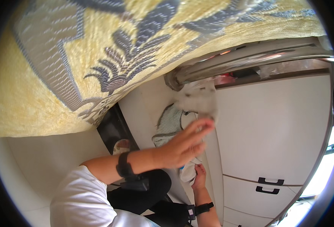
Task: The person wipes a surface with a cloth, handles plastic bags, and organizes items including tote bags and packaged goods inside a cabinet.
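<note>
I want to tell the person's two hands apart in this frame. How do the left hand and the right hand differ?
The left hand is raised, open, fingers spread toward a blurred pale cloth; the right hand sits lower, resting on a white cloth. The left hand looks larger and nearer; the right smaller. Both wear black wrist straps.

Rough woven yellow cloth (79, 56), smooth matt white cabinet (273, 128), glossy metal rail (246, 56).
</note>
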`<control>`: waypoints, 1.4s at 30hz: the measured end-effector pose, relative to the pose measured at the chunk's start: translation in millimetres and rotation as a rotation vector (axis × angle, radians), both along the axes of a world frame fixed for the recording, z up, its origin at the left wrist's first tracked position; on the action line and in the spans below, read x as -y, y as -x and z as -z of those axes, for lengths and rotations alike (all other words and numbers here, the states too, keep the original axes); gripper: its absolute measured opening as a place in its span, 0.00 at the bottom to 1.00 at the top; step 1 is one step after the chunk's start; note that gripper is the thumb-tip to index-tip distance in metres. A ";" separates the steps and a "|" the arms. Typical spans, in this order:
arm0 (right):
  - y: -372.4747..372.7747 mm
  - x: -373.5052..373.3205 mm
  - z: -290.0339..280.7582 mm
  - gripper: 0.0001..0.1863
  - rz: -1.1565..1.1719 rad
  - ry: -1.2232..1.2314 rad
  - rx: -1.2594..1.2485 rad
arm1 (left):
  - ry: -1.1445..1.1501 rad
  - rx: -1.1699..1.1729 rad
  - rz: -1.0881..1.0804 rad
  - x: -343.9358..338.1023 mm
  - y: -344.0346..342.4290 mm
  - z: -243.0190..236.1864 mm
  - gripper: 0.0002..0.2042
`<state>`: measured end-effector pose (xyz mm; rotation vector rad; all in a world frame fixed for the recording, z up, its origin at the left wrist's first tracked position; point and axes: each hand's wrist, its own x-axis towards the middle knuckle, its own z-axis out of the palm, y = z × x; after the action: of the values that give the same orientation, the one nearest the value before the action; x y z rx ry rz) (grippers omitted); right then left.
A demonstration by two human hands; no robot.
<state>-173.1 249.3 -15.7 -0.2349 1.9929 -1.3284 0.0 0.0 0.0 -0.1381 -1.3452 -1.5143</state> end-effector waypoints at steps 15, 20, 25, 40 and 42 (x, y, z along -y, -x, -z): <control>-59.1 33.4 -84.3 0.19 0.040 0.185 0.172 | 0.192 0.178 0.630 -102.6 -2.9 4.2 0.13; -42.4 21.3 -76.4 0.20 0.062 0.122 -0.125 | 0.068 0.333 0.437 -39.1 -10.3 -19.1 0.09; -10.5 -25.2 -28.2 0.26 0.075 -0.142 -0.193 | -0.138 0.418 0.128 14.7 -6.3 -44.3 0.11; -1.0 -36.6 -21.4 0.28 -0.009 -0.173 -0.034 | -0.022 0.605 -0.272 50.7 78.5 -33.4 0.31; 3.1 -39.1 -19.9 0.28 -0.020 -0.202 -0.048 | -0.055 0.585 -0.242 47.3 72.7 -26.3 0.31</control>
<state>-176.2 288.4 4.2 -0.1929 2.1423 -1.1090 -72.7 -47.3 26.3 0.5238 -1.6984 -1.4340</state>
